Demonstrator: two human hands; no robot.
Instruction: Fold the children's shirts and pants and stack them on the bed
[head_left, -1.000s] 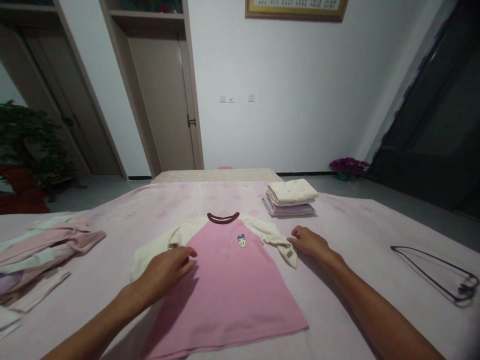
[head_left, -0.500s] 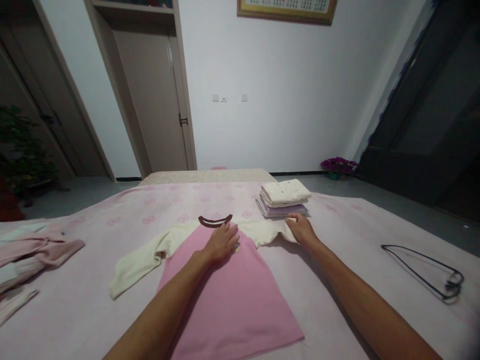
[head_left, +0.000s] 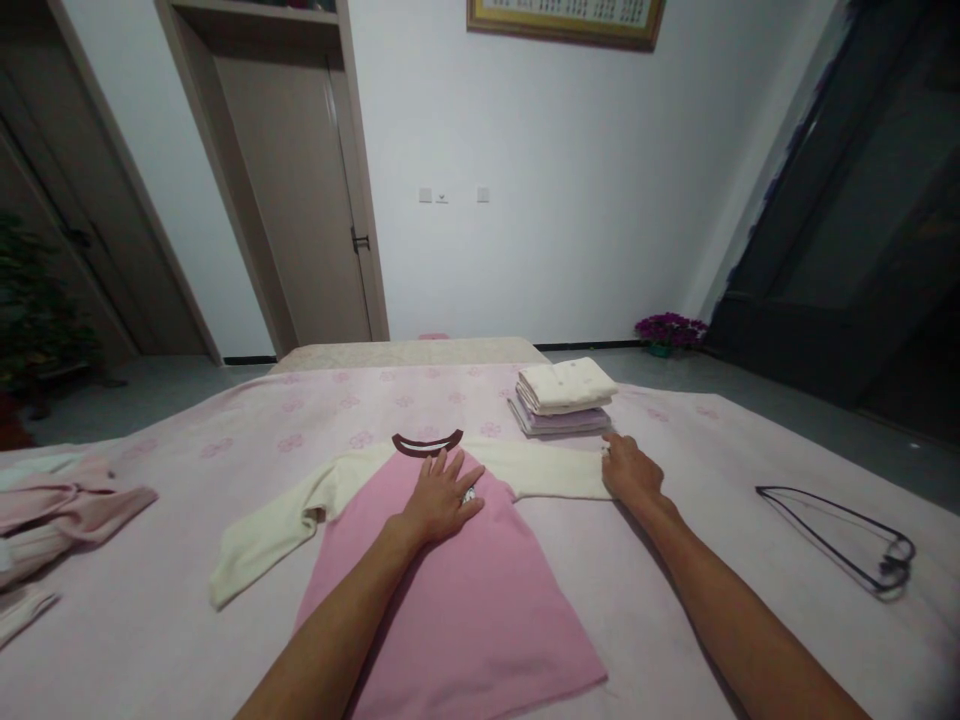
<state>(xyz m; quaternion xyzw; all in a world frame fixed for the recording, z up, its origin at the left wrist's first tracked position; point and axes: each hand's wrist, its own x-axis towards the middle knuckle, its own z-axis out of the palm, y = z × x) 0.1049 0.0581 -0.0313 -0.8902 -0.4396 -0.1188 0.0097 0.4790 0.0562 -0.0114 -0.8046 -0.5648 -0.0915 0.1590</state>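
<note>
A pink shirt (head_left: pixel 480 600) with cream sleeves and a dark brown collar lies spread on the bed, its neck pointing away from me. My left hand (head_left: pixel 442 497) rests flat on its chest, fingers spread, partly covering a small print. My right hand (head_left: pixel 631 470) grips the cuff end of the right-side sleeve (head_left: pixel 559 470), which is stretched out straight. The left-side sleeve (head_left: pixel 262 535) angles down toward me with a fold near the shoulder. Just behind the right hand sits a stack of folded clothes (head_left: pixel 568 385), cream on top of lilac.
Rumpled pink and white clothes (head_left: pixel 67 505) lie at the left. A pair of black-framed glasses (head_left: pixel 840 535) is on the right of the pink flowered sheet (head_left: pixel 697 460). Beyond the bed are a door (head_left: pixel 300 200), a white wall and purple flowers (head_left: pixel 670 330).
My right hand has moved to the right, pulling the bunched sleeve out straight. My left hand stays on the chest, with its fingers spread wider. The view has shifted slightly.
</note>
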